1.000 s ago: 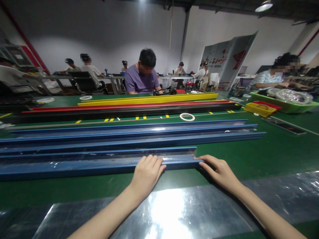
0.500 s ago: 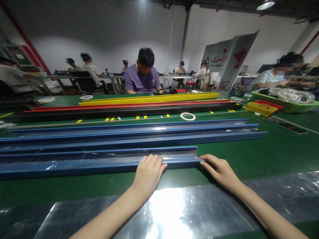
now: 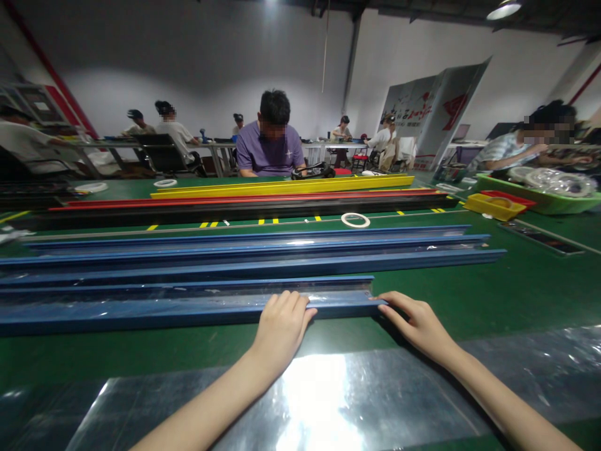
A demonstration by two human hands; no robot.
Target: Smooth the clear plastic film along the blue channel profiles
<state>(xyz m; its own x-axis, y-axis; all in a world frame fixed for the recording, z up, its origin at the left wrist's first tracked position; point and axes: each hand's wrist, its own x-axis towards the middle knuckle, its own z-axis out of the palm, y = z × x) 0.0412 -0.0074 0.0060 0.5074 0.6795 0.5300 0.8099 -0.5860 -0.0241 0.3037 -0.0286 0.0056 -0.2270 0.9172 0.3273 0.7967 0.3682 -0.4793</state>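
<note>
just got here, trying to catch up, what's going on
The person's left hand rests on the near edge of the front blue rail; the right hand touches its right end. Other blue rails lie beyond, then a black rail, a red rail and a yellow rail. A shiny sheet lies nearer the person.

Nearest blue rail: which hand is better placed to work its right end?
Likely the right hand: its fingertips are at that end; the left hand lies farther left along the rail.
</note>
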